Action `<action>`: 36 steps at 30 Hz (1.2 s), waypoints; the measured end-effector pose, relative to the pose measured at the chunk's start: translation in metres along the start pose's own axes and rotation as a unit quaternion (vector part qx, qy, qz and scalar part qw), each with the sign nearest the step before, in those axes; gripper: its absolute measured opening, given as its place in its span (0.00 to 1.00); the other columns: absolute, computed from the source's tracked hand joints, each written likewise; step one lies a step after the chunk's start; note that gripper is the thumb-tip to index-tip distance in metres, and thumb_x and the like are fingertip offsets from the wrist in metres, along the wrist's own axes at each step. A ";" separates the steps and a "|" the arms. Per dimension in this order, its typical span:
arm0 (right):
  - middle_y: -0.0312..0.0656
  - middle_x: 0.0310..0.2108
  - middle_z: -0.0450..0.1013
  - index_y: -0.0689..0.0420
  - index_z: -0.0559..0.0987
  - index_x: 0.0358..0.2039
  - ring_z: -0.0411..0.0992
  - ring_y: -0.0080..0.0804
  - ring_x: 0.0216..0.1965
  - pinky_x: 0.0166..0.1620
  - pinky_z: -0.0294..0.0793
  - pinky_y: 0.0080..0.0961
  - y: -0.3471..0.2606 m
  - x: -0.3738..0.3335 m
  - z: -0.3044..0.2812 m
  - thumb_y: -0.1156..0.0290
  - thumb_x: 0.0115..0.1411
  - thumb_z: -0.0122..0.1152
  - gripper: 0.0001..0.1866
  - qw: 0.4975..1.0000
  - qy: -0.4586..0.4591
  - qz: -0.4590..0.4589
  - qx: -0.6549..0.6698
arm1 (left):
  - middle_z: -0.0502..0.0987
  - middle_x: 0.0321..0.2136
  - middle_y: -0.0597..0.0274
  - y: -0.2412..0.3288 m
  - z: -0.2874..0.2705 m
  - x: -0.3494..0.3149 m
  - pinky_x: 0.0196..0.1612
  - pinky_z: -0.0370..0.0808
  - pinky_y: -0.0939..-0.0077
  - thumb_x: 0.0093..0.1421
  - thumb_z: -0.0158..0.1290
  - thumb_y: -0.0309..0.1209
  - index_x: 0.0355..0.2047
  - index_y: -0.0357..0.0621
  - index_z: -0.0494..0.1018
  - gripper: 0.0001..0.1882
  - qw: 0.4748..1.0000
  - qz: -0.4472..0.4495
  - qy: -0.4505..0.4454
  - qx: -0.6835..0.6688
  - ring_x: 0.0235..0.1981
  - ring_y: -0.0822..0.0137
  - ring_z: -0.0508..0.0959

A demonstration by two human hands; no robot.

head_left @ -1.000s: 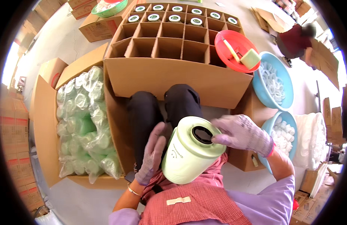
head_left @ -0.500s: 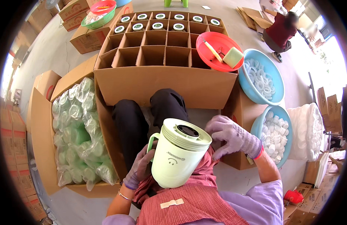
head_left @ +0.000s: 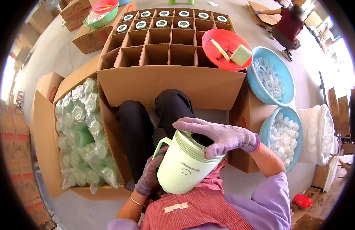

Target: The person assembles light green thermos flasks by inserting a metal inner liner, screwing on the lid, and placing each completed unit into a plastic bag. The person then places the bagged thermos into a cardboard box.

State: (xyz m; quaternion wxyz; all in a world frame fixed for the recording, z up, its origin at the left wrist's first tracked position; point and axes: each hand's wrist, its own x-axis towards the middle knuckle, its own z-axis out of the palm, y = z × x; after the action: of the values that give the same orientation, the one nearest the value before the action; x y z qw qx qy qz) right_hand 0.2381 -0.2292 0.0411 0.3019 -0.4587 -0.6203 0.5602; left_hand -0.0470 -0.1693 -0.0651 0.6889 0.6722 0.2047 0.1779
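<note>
A pale green insulated jug (head_left: 177, 174) with a side handle and a printed smiling face leans over my lap, its top tilted away to the right. My gloved left hand (head_left: 150, 174) grips it on the handle side; some of those fingers are hidden behind the body. Across the jug's top lies my gloved right hand (head_left: 231, 137), with its fingers over the far rim and the thumb on the near rim. Between them part of a black centre piece (head_left: 202, 139) shows in the ringed top.
Ahead stands a divided carton (head_left: 170, 86) with several white-lidded items in its far cells. A red basin (head_left: 212, 57) with tools rests on its right corner. Blue basins of white rings (head_left: 271, 82) and white caps (head_left: 285, 134) stand right; bagged green containers (head_left: 79, 138) fill a left carton.
My right hand has come leftward from beside the jug onto its top and taken hold of the rim. The jug has shifted slightly right and down. A person at the far right has reached out an arm.
</note>
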 end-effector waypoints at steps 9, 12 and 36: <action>0.58 0.67 0.54 0.55 0.62 0.68 0.52 0.56 0.68 0.69 0.51 0.44 -0.011 -0.020 0.004 0.52 0.40 0.66 0.52 0.994 0.064 0.041 -0.075 | 0.78 0.49 0.46 0.009 0.001 0.011 0.50 0.77 0.68 0.60 0.54 0.26 0.53 0.31 0.72 0.20 0.992 0.040 -0.035 0.113 0.47 0.54 0.81; 0.58 0.66 0.55 0.56 0.64 0.67 0.54 0.56 0.67 0.68 0.52 0.46 -0.010 -0.014 0.015 0.51 0.39 0.65 0.52 0.992 0.075 -0.003 -0.104 | 0.79 0.48 0.49 0.012 0.001 0.012 0.50 0.77 0.69 0.60 0.55 0.27 0.55 0.33 0.71 0.22 0.989 0.043 -0.046 0.132 0.47 0.57 0.81; 0.60 0.59 0.60 0.62 0.63 0.60 0.62 0.57 0.59 0.62 0.64 0.42 0.033 0.010 0.017 0.70 0.70 0.42 0.20 0.893 0.407 -0.052 -0.185 | 0.81 0.42 0.49 0.131 -0.036 0.076 0.56 0.72 0.62 0.64 0.54 0.37 0.41 0.34 0.78 0.16 0.905 0.218 0.132 0.341 0.46 0.54 0.80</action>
State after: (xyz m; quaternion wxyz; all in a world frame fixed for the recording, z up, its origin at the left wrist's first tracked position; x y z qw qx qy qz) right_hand 0.2265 -0.2288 0.0044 0.4664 -0.6610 -0.5586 0.1830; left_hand 0.0027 -0.0946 0.0625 0.3279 0.8644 0.1902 0.3304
